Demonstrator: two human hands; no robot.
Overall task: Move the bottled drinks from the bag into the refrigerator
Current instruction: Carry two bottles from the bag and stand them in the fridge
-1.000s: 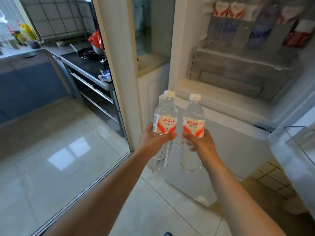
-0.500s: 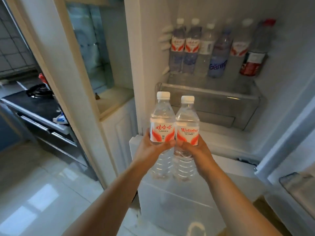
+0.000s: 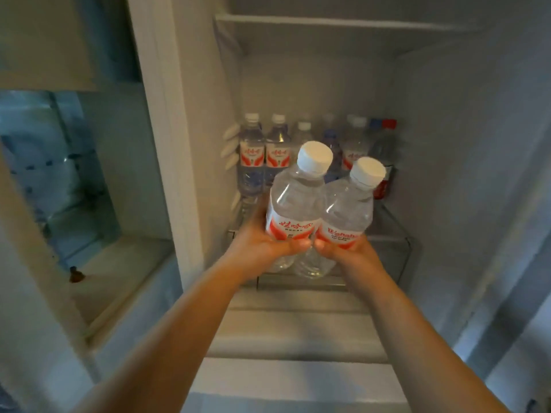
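We are holding two water bottles side by side, touching, tilted toward us. Our left hand (image 3: 262, 244) is gripping the left bottle (image 3: 293, 207), its red-and-white label bearing Chinese characters; our right hand (image 3: 347, 251) is gripping the right bottle (image 3: 347, 213), whose label is reading partly as "Wahaha". Both are wearing white caps. Beyond our hands, inside the open fridge (image 3: 447, 144), a row of bottles (image 3: 265, 153) is standing on the shelf (image 3: 396, 231), two showing the same red label. A white frame (image 3: 161, 144) is rising left of our hands.
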